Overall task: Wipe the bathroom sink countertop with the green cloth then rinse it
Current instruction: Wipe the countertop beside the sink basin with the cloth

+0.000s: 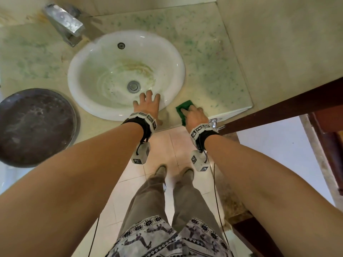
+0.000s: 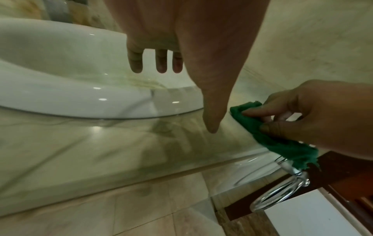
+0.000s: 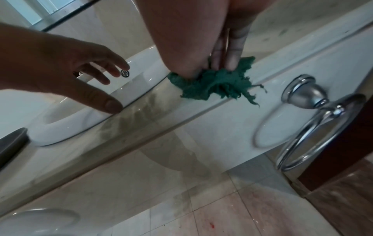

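Right hand (image 1: 194,115) presses the green cloth (image 1: 182,110) flat on the surface (image 1: 213,71), fingers laid over it and the thumb pinching its near side; the wrist views show the cloth bunched under the fingers (image 3: 232,52), its frayed end hanging past the front edge. Left hand (image 1: 148,105) is released, fingers spread and straight, reaching over the near rim of the sink (image 1: 89,58); whether the thumb (image 2: 212,121) touches the surface cannot be told.

Beyond both hands the pale, green-flecked surface stretches to the wall. The white round sink lies under and ahead of the left hand, with a brownish stain in its bowl. A dark round pan (image 1: 35,127) sits well to the left of the left hand. The chrome tap (image 1: 65,23) stands far beyond that hand, past the sink. A chrome towel ring (image 3: 315,127) hangs just below and to the right of the right hand, on the front face. The drain (image 1: 133,86) lies just ahead of the left fingertips, and the small overflow hole (image 1: 121,45) farther on.
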Motion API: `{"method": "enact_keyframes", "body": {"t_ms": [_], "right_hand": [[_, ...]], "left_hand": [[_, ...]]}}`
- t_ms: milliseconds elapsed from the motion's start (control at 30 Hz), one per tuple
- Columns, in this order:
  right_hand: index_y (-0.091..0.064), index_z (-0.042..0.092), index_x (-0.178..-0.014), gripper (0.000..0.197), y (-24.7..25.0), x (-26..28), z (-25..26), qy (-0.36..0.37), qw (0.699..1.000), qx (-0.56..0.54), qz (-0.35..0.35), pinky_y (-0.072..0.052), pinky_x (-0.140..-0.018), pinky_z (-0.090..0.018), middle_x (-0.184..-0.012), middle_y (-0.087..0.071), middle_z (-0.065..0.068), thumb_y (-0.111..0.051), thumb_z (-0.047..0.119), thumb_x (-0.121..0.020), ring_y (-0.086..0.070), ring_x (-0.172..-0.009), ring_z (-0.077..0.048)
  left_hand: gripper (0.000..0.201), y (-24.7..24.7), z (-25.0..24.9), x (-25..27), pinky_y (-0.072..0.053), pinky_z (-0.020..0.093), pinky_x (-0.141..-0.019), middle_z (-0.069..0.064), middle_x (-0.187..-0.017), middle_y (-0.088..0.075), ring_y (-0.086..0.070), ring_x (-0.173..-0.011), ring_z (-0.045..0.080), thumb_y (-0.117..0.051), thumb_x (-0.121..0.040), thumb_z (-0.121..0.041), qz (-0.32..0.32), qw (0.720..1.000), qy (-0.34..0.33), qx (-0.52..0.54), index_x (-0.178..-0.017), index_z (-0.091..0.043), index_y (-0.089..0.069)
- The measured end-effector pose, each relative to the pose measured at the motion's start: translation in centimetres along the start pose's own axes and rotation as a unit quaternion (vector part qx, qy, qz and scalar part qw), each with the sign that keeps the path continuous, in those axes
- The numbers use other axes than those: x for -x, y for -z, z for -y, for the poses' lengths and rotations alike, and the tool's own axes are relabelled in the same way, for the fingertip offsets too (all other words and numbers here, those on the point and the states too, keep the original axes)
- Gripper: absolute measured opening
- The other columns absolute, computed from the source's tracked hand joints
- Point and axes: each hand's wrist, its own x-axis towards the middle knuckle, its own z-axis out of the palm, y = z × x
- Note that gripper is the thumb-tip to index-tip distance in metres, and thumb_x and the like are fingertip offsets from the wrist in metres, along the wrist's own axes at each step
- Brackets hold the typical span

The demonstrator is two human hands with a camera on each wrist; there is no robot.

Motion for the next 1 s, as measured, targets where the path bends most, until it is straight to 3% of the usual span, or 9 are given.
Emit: {"method": "enact_keyframes", "body": {"t_ms": [100, 200, 400, 533, 600, 700, 833, 1000], "right_hand": [[-0.05, 0.017, -0.137, 0.049, 0.2, -0.3, -1.4, 0.041, 0.999, -0.002, -0.014, -0.042, -0.098, -0.041, -0.131, -0.048, -0.009, -0.048, 0.009, -0.089, -0.042, -0.117, -0.037], [-0.056, 0.014, -0.132, 0.044, -0.2, 0.1, -2.2, 0.085, 0.995, -0.041, -0.031, -0.044, -0.094, -0.044, -0.129, -0.052, -0.009, -0.051, 0.009, -0.089, -0.045, -0.112, -0.037], [-0.056, 0.018, -0.133, 0.047, 0.5, -1.5, -5.1, 0.139, 0.988, -0.033, -0.052, -0.045, -0.093, -0.041, -0.129, -0.055, -0.006, -0.055, 0.007, -0.087, -0.047, -0.112, -0.034], [-0.052, 0.02, -0.137, 0.054, 2.2, -4.2, -6.4, 0.14, 0.989, 0.006, -0.048, -0.04, -0.099, -0.04, -0.136, -0.05, -0.006, -0.059, 0.012, -0.085, -0.045, -0.117, -0.035], [-0.048, 0.021, -0.14, 0.056, 2.9, -5.6, -6.8, 0.134, 0.99, 0.021, -0.036, -0.041, -0.099, -0.039, -0.139, -0.047, -0.006, -0.058, 0.013, -0.085, -0.042, -0.119, -0.035], [-0.046, 0.021, -0.142, 0.055, 3.4, -7.5, -7.1, 0.117, 0.992, 0.012, -0.048, -0.045, -0.093, -0.038, -0.139, -0.045, -0.006, -0.056, 0.011, -0.088, -0.039, -0.122, -0.035], [-0.041, 0.018, -0.143, 0.055, 4.0, -8.9, -6.3, 0.091, 0.995, 0.007, -0.032, -0.048, -0.09, -0.038, -0.139, -0.041, -0.007, -0.055, 0.013, -0.09, -0.033, -0.129, -0.035], [-0.041, 0.014, -0.143, 0.054, 3.6, -7.2, -4.0, 0.11, 0.993, 0.041, -0.006, -0.044, -0.091, -0.038, -0.138, -0.042, -0.009, -0.056, 0.016, -0.091, -0.039, -0.124, -0.034]], "left_hand": [[0.105, 0.6, -2.8, -1.6, -0.037, 0.051, -0.099, 0.01, -0.144, -0.023, -0.027, -0.13, 0.034, -0.083, -0.061, -0.051, -0.01, 1.0, -0.022, 0.017, -0.141, -0.017, -0.025], [0.106, 0.2, -5.0, -2.8, -0.039, 0.048, -0.097, 0.01, -0.142, -0.027, -0.03, -0.128, 0.033, -0.084, -0.06, -0.051, -0.024, 0.999, -0.021, 0.007, -0.141, -0.015, -0.026], [0.083, -1.4, -7.2, -3.3, -0.043, 0.039, -0.073, 0.009, -0.127, -0.045, -0.042, -0.107, 0.028, -0.08, -0.064, -0.032, -0.075, 0.995, 0.048, -0.04, -0.134, -0.012, -0.041], [0.077, -1.9, -7.3, -3.5, -0.043, 0.043, -0.081, 0.013, -0.135, -0.039, -0.043, -0.115, 0.031, -0.07, -0.078, -0.02, -0.081, 0.995, 0.045, -0.044, -0.143, -0.008, -0.029], [0.092, -1.6, -7.2, -3.3, -0.043, 0.045, -0.084, 0.013, -0.135, -0.037, -0.042, -0.116, 0.032, -0.076, -0.073, -0.033, -0.071, 0.996, 0.039, -0.045, -0.144, -0.006, -0.024], [0.127, -1.7, -7.1, -3.3, -0.043, 0.045, -0.083, 0.012, -0.133, -0.036, -0.042, -0.114, 0.032, -0.086, -0.049, -0.059, -0.052, 0.996, 0.029, -0.06, -0.145, -0.005, -0.022], [0.132, -1.7, -7.3, -3.3, -0.042, 0.045, -0.085, 0.012, -0.134, -0.035, -0.04, -0.115, 0.032, -0.083, -0.048, -0.065, -0.048, 0.996, 0.022, -0.071, -0.146, -0.005, -0.018], [0.139, -1.3, -7.8, -3.0, -0.043, 0.046, -0.084, 0.011, -0.132, -0.037, -0.042, -0.114, 0.032, -0.082, -0.039, -0.072, -0.045, 0.996, 0.038, -0.072, -0.144, -0.005, -0.022]]}}
